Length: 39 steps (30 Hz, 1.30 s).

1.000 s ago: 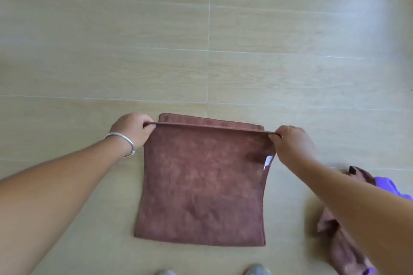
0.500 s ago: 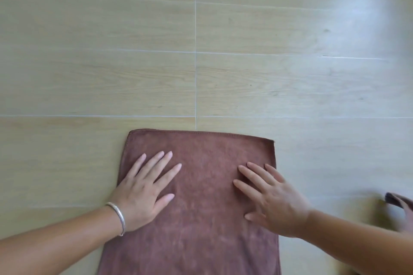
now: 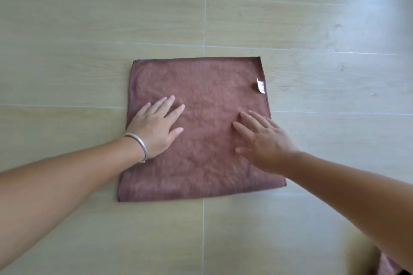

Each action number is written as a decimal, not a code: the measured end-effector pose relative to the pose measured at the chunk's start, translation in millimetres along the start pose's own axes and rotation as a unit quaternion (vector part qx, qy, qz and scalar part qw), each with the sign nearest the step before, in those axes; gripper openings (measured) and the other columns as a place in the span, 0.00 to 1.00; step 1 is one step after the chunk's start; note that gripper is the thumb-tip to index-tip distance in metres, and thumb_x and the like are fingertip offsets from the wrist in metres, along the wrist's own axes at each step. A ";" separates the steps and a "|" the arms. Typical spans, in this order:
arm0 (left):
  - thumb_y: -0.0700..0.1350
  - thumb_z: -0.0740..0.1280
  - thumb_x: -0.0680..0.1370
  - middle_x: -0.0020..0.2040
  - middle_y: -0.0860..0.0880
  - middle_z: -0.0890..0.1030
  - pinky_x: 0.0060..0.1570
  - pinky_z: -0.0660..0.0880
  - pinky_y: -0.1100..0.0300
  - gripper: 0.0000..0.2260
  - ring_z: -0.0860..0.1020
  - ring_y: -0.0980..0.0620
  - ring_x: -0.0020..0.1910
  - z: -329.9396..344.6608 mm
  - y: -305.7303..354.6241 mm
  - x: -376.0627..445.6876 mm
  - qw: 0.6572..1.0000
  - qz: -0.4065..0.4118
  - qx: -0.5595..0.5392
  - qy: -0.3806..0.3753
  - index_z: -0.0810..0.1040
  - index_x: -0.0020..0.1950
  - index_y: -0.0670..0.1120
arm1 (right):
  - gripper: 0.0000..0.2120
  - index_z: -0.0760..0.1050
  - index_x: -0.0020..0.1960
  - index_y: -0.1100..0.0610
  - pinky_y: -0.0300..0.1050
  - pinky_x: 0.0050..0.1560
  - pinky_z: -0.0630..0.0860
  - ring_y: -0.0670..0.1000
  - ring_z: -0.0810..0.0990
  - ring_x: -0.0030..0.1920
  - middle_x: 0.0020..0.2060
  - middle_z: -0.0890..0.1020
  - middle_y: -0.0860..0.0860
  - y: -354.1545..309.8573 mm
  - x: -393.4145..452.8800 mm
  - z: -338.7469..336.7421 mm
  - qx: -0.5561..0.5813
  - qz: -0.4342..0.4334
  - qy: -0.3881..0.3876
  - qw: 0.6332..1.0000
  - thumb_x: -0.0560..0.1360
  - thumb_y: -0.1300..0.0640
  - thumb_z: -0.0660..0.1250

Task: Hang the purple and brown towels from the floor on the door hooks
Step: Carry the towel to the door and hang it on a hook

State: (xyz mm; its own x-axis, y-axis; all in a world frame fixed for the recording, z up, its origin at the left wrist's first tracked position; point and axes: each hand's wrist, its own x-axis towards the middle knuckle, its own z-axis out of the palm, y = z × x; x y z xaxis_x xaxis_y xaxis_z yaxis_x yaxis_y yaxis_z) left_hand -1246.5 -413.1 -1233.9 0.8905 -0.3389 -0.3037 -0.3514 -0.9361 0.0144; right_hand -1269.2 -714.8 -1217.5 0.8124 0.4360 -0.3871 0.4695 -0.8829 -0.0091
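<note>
Brown towel [image 3: 201, 131] is flat on the wood-look floor [image 3: 89, 29], folded into a rough square. White care tag [image 3: 260, 85] shows at its right edge, near the far corner.

Your left hand [image 3: 156, 128] lies palm-down on the towel's left half, fingers straight and spread, gripping nothing. The silver bangle [image 3: 139, 144] on that wrist sits just over the towel's left edge. Your right hand [image 3: 266, 140] is on the right half, fingers also extended and relaxed, nothing pinched. It's motion-blurred, so I can't tell how firmly it presses.

Why like this, my read: 2 flat palms pin and smooth the cloth so the fold stays square. Neither hand is placed for a lift, since both are inboard of the edges and no corner is taken.

Relative position: the towel is directly under both hands. Its far edge is well beyond your fingertips and its near edge runs under your forearms.

A scrap of brownish cloth [image 3: 388, 267] shows at the bottom right corner, partly hidden by your right arm. The purple towel and door hooks aren't in view. Hanging not yet done for this towel.
</note>
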 end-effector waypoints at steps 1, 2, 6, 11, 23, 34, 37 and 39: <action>0.63 0.48 0.79 0.80 0.48 0.50 0.75 0.52 0.47 0.30 0.50 0.50 0.78 6.2 8.5 -19.0 1.000 0.022 0.006 -0.002 0.53 0.79 0.54 | 0.35 0.51 0.79 0.50 0.50 0.76 0.47 0.52 0.46 0.78 0.79 0.50 0.53 -6.2 -13.4 7.4 -0.009 -0.020 -0.007 1.000 0.77 0.34 0.50; 0.64 0.47 0.78 0.79 0.47 0.52 0.74 0.53 0.45 0.31 0.52 0.49 0.78 11.6 15.5 -37.8 0.999 0.046 0.011 0.001 0.55 0.79 0.52 | 0.36 0.53 0.78 0.51 0.52 0.77 0.51 0.53 0.49 0.78 0.78 0.52 0.54 -9.3 -26.3 13.7 -0.018 -0.041 -0.003 0.999 0.76 0.34 0.51; 0.65 0.55 0.75 0.76 0.44 0.63 0.68 0.62 0.39 0.35 0.62 0.46 0.75 33.2 20.3 -102.4 0.992 0.124 0.027 0.013 0.67 0.74 0.44 | 0.36 0.64 0.75 0.56 0.58 0.73 0.59 0.56 0.60 0.76 0.76 0.61 0.56 -0.7 -67.8 34.7 -0.032 -0.144 0.016 0.989 0.76 0.33 0.55; 0.63 0.56 0.76 0.75 0.42 0.65 0.67 0.62 0.42 0.34 0.67 0.44 0.72 38.6 0.5 -133.6 0.983 0.170 0.060 0.008 0.67 0.73 0.39 | 0.37 0.65 0.75 0.57 0.55 0.69 0.60 0.57 0.62 0.74 0.75 0.63 0.56 5.2 -77.3 44.8 -0.055 -0.147 0.051 0.986 0.75 0.33 0.57; 0.43 0.62 0.72 0.63 0.40 0.79 0.56 0.76 0.42 0.20 0.79 0.41 0.60 8.6 1.3 -159.1 0.993 0.098 0.030 0.059 0.79 0.61 0.37 | 0.20 0.75 0.68 0.51 0.58 0.68 0.68 0.60 0.70 0.70 0.70 0.72 0.56 -30.6 -107.9 17.5 -0.013 -0.018 0.069 0.997 0.80 0.46 0.55; 0.38 0.70 0.74 0.68 0.49 0.75 0.71 0.62 0.51 0.21 0.70 0.49 0.70 -175.8 -8.2 -239.9 0.998 -0.021 -0.049 -0.029 0.77 0.67 0.46 | 0.19 0.73 0.66 0.48 0.53 0.73 0.57 0.55 0.62 0.75 0.70 0.72 0.50 -50.6 -183.4 -175.6 0.025 0.025 -0.001 0.999 0.81 0.44 0.54; 0.48 0.62 0.80 0.71 0.58 0.70 0.73 0.53 0.58 0.17 0.61 0.58 0.74 -242.1 -14.5 -249.0 0.997 -0.017 -0.003 -0.070 0.71 0.69 0.54 | 0.20 0.67 0.70 0.45 0.51 0.74 0.52 0.54 0.54 0.77 0.73 0.66 0.49 -46.4 -196.8 -240.1 -0.002 0.022 -0.026 0.999 0.82 0.45 0.49; 0.51 0.59 0.81 0.72 0.59 0.68 0.73 0.52 0.59 0.17 0.59 0.59 0.75 -287.2 -20.2 -254.2 0.996 -0.012 0.016 -0.084 0.68 0.70 0.56 | 0.21 0.60 0.74 0.44 0.50 0.74 0.48 0.52 0.50 0.78 0.75 0.61 0.48 -43.6 -205.3 -284.0 -0.017 0.027 -0.043 0.999 0.82 0.44 0.48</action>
State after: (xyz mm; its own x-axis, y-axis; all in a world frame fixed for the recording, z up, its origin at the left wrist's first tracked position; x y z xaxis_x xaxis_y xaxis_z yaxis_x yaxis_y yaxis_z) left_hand -1382.7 -335.1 -883.4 0.8387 -0.2931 -0.4590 -0.3417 -0.9395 -0.0246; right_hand -1358.2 -716.3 -875.7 0.8048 0.3692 -0.4647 0.4379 -0.8979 0.0449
